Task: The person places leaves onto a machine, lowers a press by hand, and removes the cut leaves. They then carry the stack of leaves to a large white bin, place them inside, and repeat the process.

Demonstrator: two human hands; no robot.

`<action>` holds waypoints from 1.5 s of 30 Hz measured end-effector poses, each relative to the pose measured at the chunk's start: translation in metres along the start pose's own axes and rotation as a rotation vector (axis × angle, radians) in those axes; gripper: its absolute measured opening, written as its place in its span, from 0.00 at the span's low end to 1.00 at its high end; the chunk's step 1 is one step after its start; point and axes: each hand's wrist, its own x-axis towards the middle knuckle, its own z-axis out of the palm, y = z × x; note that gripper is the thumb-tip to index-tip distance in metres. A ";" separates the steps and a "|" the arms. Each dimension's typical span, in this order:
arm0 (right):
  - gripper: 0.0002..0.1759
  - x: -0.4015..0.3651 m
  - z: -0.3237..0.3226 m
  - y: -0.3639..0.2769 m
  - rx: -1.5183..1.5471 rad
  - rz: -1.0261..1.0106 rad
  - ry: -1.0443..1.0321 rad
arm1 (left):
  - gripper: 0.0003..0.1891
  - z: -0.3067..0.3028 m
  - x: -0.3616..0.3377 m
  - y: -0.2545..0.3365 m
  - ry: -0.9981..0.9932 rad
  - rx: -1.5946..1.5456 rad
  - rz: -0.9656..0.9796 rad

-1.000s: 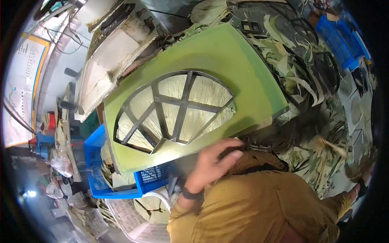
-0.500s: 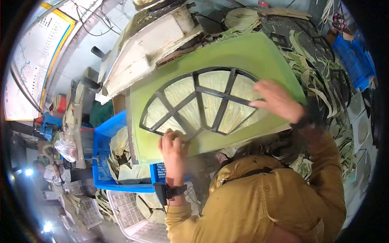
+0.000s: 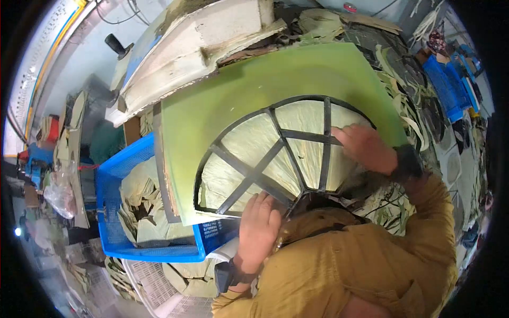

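Observation:
A black fan-shaped frame with crossing bars, perhaps a cutting die (image 3: 281,144), lies over a pale green pleated leaf (image 3: 254,127). Both rest at the near side of a green board (image 3: 212,132), with the frame's lower edge reaching past the board towards my body. My left hand (image 3: 259,230) has its fingers curled over the frame's lower edge, left of its narrow middle. On the other side, my right hand (image 3: 368,149) grips the frame near a right-hand bar, fingertips bent over the metal. The thumbs' undersides are hidden.
A white, rust-stained machine part (image 3: 185,47) overhangs the board's far left. Below left stand a blue crate (image 3: 151,255) holding folded leaves and a white basket (image 3: 154,281). Leaf scraps (image 3: 395,87) lie right of the board. Another blue crate (image 3: 448,87) is at far right.
The frame and the leaf under it have slid towards my body and a little right across the board. My left hand has travelled right and nearer with it; my right hand has moved slightly nearer.

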 end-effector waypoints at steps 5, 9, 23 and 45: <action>0.16 0.028 -0.030 0.017 0.235 0.180 -0.423 | 0.12 -0.024 0.012 0.003 -0.141 0.017 0.046; 0.15 0.049 -0.063 0.030 0.524 0.085 -0.583 | 0.16 -0.053 0.027 0.006 -0.277 -0.064 -0.013; 0.13 -0.024 -0.073 0.091 0.733 0.372 -0.130 | 0.19 -0.052 0.114 0.035 0.052 0.128 -0.034; 0.20 -0.077 0.050 0.229 0.099 0.451 0.222 | 0.07 0.024 0.047 0.081 0.984 -0.731 -1.129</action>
